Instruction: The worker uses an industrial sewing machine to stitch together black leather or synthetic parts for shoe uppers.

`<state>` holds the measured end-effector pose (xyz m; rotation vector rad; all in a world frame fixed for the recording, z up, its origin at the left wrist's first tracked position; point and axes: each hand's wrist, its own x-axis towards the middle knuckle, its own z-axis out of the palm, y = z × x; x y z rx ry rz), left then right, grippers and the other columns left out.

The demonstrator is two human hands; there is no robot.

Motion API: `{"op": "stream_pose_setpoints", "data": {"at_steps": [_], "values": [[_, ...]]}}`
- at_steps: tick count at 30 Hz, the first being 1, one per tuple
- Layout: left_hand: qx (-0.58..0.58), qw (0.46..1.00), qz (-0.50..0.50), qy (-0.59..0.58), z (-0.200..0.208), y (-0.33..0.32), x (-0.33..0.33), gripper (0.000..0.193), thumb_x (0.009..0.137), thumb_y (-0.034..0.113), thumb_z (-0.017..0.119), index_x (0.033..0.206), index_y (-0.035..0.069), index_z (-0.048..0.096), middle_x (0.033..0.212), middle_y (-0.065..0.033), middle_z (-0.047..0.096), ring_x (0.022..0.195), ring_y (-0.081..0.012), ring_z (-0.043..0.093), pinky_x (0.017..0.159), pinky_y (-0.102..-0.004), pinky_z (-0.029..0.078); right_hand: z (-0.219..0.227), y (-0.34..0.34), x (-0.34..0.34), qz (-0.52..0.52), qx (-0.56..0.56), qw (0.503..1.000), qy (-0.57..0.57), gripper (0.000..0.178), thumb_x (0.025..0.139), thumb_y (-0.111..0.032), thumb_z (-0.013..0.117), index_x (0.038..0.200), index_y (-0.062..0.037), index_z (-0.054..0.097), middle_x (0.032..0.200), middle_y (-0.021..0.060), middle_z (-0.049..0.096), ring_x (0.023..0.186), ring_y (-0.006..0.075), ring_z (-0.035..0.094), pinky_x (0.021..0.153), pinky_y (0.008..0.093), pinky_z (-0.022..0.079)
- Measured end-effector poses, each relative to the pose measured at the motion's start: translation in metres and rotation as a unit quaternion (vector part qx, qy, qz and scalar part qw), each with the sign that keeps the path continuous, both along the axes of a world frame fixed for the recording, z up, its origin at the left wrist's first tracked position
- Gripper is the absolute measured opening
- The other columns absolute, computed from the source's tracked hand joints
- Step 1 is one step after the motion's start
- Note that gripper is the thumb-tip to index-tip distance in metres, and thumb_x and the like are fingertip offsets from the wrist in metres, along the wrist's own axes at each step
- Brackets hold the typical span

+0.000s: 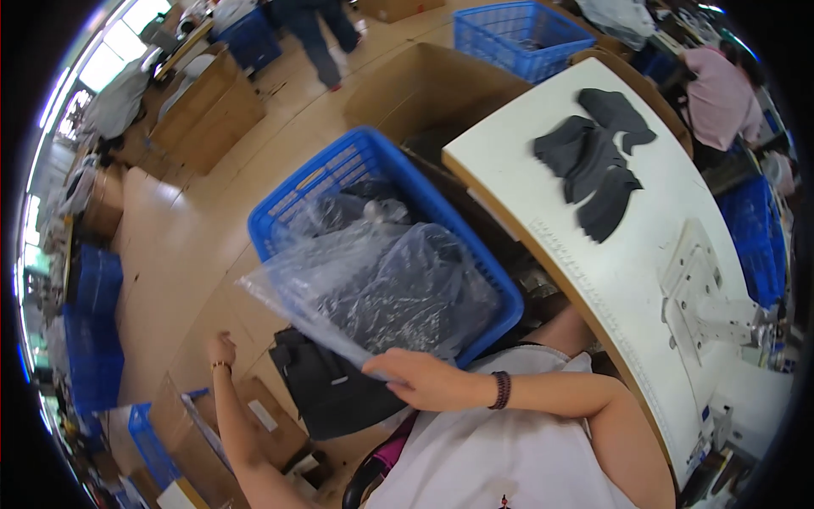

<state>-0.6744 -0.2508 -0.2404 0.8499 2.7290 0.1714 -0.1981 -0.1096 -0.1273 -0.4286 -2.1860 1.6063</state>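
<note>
So, head view, the one camera here. The right hand (424, 379) has its fingers clamped on the edge of a clear plastic bag (398, 284), which sits mostly inside a blue slatted plastic basket (366, 142), with the loose sheet spilling over the left rim. Dark stuff shows through the plastic, too crumpled to name. The left hand (222, 349) is out to the side, well apart from the bag; fingers look curled, but I can't tell whether they're together or apart, and I can't see anything in them.

As for what's in the way: a black folded item (326, 390) sits between the left hand and the basket, partly under the bag's hanging edge. A white worktable (543, 204) hems things in on the right, with a sewing machine (738, 327) at its far right side. Behind the basket there's a big cardboard box (432, 81), and another blue crate (521, 38) past that.

Counts: one bag in hand, one basket right by the person, and what looks like four dark fabric pieces (606, 204) overlapping on the tabletop. Two other people too: one in a pink top (719, 97) on the right, one in dark trousers (318, 42) up top.
</note>
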Motion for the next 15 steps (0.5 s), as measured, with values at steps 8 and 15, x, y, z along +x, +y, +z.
{"op": "stream_pose_setpoints", "data": {"at_steps": [8, 15], "values": [[0.257, 0.637, 0.182, -0.703, -0.084, -0.136, 0.176, 0.085, 0.08, 0.072, 0.03, 0.138, 0.009, 0.03, 0.137, -0.0123, 0.037, 0.123, -0.0291, 0.039, 0.102, -0.042, 0.032, 0.012, -0.009, -0.007, -0.036, -0.129, 0.981, -0.139, 0.038, 0.085, -0.015, 0.057, 0.12, -0.0048, 0.043, 0.067, 0.0068, 0.046, 0.059, 0.019, 0.047, 0.058, 0.0322, 0.04], [0.366, 0.562, 0.173, -0.721, 0.031, -0.018, 0.242, 0.062, 0.09, 0.051, 0.041, 0.132, 0.006, 0.036, 0.132, -0.0096, 0.043, 0.119, -0.0265, 0.044, 0.1, -0.039, 0.035, 0.075, 0.005, 0.029, -0.047, -0.266, 0.958, -0.095, 0.031, 0.093, -0.02, 0.045, 0.119, -0.0031, 0.049, 0.072, 0.0031, 0.052, 0.063, 0.0077, 0.044, 0.058, 0.0272, 0.038]]}}
